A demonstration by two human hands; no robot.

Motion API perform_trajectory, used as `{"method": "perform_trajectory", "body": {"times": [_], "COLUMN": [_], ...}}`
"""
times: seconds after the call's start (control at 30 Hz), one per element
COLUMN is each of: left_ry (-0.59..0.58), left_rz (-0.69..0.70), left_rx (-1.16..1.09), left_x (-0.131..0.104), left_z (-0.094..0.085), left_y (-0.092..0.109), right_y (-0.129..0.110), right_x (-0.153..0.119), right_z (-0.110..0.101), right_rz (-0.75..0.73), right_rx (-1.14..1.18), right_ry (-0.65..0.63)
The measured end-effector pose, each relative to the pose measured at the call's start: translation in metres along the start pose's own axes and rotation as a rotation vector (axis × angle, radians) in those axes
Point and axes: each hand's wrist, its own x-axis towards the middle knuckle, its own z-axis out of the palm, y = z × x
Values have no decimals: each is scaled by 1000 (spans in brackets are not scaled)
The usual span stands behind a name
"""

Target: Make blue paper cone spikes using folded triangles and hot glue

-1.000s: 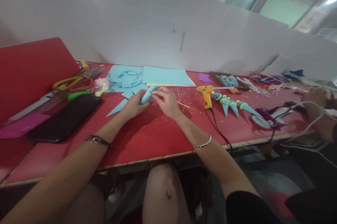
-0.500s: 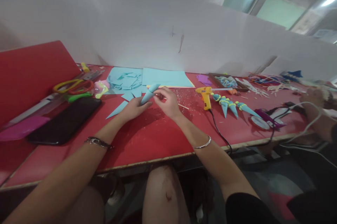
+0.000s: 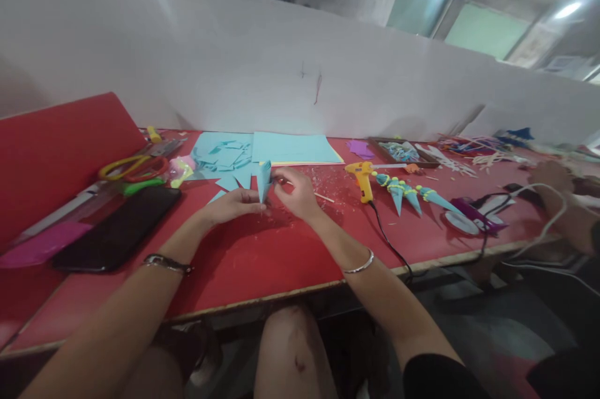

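Observation:
A light blue paper cone (image 3: 264, 181) stands between my hands over the red table, its wide end up and its point down. My left hand (image 3: 237, 204) pinches it low, near the point. On the other side, my right hand (image 3: 294, 189) is closed with thumb and forefinger at the cone's upper right edge. Cut blue paper pieces (image 3: 227, 183) lie just behind my left hand. To the right, a yellow glue gun (image 3: 360, 179) rests on the table, and beyond it are several finished blue cones (image 3: 397, 196) trimmed with small yellow balls.
Blue sheets (image 3: 295, 147) and a heap of scraps (image 3: 222, 155) lie along the back. At left are a black phone (image 3: 119, 230) and scissors (image 3: 124, 167). A tray (image 3: 405, 152) stands back right. Another person's hand (image 3: 550, 180) is at far right; the glue gun's cord (image 3: 387, 233) hangs over the edge.
The cone has turned from a slant to upright, point down. My left hand has shifted from around its body to its lower tip; my right hand stays at its upper edge.

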Motion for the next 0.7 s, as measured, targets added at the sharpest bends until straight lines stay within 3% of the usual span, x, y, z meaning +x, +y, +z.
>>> {"method": "perform_trajectory", "body": {"times": [0.1,0.27,0.4,0.7], "left_ry": [121,289,434,477], "left_rz": [6,138,274,294], "left_rx": [131,349,500,658], "left_x": [6,11,13,13], "left_z": [4,7,3,2], "left_y": [-9,-18,-23,-30], "right_y": [-3,-10,-9,-2], "right_x": [-2,-5,-4,-2], "right_z": [1,1,0,-1], "right_rz": [75,6,-29,-175], "right_rx": [103,114,76,54], "right_ry": [-25,-258,-269,-250]}}
